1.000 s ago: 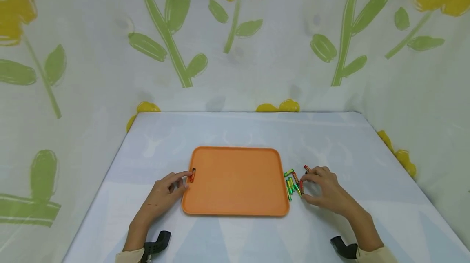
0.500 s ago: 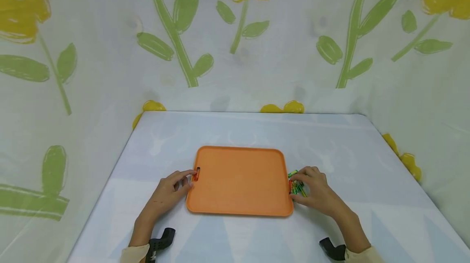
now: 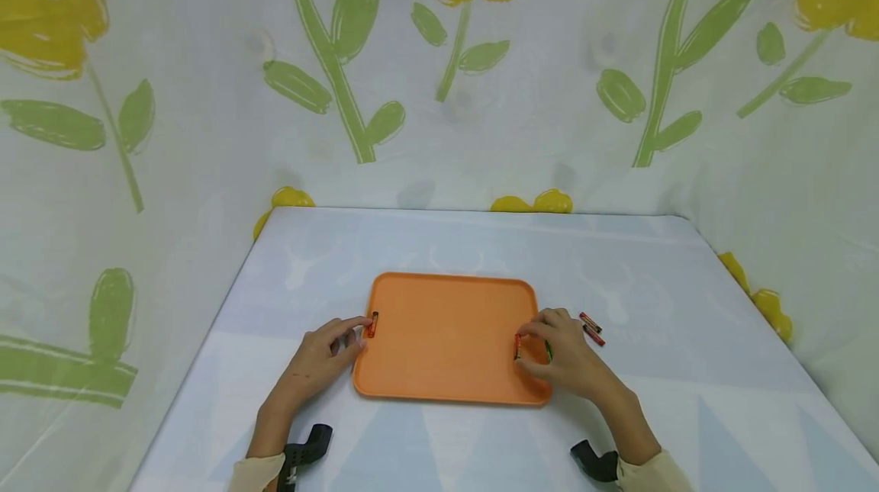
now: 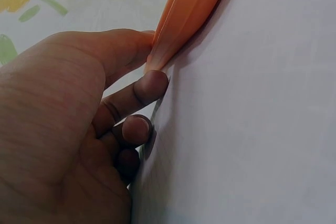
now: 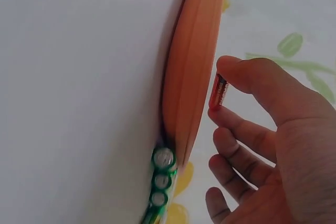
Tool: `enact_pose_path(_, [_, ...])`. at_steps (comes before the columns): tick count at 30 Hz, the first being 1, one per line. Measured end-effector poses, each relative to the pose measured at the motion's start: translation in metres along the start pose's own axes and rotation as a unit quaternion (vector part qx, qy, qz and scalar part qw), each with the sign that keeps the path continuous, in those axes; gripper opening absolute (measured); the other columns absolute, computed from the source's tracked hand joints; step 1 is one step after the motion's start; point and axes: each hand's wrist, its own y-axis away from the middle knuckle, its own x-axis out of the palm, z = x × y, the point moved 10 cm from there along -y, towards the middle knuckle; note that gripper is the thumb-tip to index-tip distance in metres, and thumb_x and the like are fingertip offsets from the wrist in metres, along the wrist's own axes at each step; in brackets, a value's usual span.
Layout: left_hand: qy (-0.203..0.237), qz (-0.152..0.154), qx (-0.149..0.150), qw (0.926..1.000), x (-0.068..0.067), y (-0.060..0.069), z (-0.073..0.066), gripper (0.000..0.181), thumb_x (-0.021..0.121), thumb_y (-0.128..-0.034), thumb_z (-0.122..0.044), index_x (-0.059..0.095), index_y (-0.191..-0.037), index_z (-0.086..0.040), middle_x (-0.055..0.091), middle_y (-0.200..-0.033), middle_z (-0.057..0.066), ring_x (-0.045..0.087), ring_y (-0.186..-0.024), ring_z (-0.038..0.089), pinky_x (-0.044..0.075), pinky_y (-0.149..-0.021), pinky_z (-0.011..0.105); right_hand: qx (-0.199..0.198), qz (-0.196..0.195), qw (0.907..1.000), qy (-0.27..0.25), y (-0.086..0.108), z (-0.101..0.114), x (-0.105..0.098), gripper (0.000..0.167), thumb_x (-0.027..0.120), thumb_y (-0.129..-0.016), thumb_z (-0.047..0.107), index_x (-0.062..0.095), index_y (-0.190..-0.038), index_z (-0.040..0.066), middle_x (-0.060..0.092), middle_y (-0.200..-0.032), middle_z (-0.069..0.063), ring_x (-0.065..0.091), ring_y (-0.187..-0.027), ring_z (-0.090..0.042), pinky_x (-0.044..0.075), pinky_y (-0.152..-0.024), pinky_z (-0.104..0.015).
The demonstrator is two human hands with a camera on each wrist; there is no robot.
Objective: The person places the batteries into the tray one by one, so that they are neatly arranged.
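Observation:
An orange tray (image 3: pixel 446 393) lies on the table. At its left edge my left hand (image 3: pixel 326 355) pinches the rim. The thumb is at the rim, and the index fingertip reaches over it to a red and black battery (image 3: pixel 374 324) lying just inside. In the left wrist view the left index finger is hidden behind the thumb and tray wall (image 4: pixel 191 14). My right hand (image 3: pixel 566 355) pinches a red battery (image 3: pixel 517 346) between thumb and index fingertips, over the tray's right part. The same battery (image 5: pixel 219 92) is seen beside the tray wall in the right wrist view.
Right of the tray lie two red batteries (image 3: pixel 592 329). Several green batteries (image 5: pixel 163 181) sit side by side against the tray's right end, mostly covered by the right hand in the head view. A flower-patterned cloth (image 3: pixel 467 141) hangs behind the table.
My right hand has picked up the red battery from the pile and carried it left, over the tray's right rim. The left hand has stayed at the left rim. The head view has shifted slightly.

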Motion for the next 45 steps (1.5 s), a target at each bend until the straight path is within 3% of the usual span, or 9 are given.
enact_pose_path(8, [0.007, 0.005, -0.013, 0.9999, 0.001, 0.0, 0.003, 0.033, 0.071, -0.0952, -0.018, 0.068, -0.128, -0.019, 0.055, -0.085, -0.007, 0.043, -0.067, 0.009, 0.038, -0.061, 0.026, -0.007, 0.002, 0.9999, -0.008, -0.012, 0.015, 0.009, 0.035, 0.086, -0.078, 0.028, 0.071, -0.107, 0.016, 0.054, -0.107, 0.006, 0.042, -0.107, -0.018, 0.028, -0.084, -0.049])
enact_pose_path(17, [0.018, 0.015, -0.024, 0.9994, 0.002, 0.0, 0.003, 0.033, 0.07, -0.0959, -0.018, 0.067, -0.129, -0.018, 0.056, -0.086, -0.006, 0.044, -0.068, 0.011, 0.038, -0.062, 0.027, -0.046, -0.03, 0.9985, -0.003, -0.027, 0.035, 0.017, 0.035, 0.088, -0.076, 0.026, 0.072, -0.103, 0.013, 0.055, -0.102, 0.001, 0.043, -0.099, -0.016, 0.03, -0.079, -0.043])
enact_pose_path(26, [0.016, 0.016, -0.022, 0.9995, 0.003, 0.0, 0.004, 0.033, 0.071, -0.0957, -0.02, 0.068, -0.129, -0.019, 0.056, -0.086, -0.007, 0.044, -0.068, 0.01, 0.038, -0.062, 0.026, -0.047, -0.025, 0.9984, -0.017, -0.044, 0.051, 0.032, 0.036, 0.088, -0.077, 0.029, 0.073, -0.105, 0.014, 0.055, -0.103, 0.002, 0.044, -0.103, -0.019, 0.034, -0.086, -0.045])
enact_pose_path(45, [0.011, 0.009, -0.025, 0.9996, 0.0, 0.0, 0.004, 0.032, 0.071, -0.0954, -0.02, 0.069, -0.127, -0.021, 0.055, -0.084, -0.008, 0.043, -0.067, 0.01, 0.037, -0.062, 0.026, -0.044, 0.004, 0.9985, -0.032, -0.073, 0.077, 0.063, 0.035, 0.084, -0.082, 0.031, 0.072, -0.109, 0.013, 0.054, -0.105, -0.001, 0.042, -0.102, -0.018, 0.028, -0.084, -0.043])
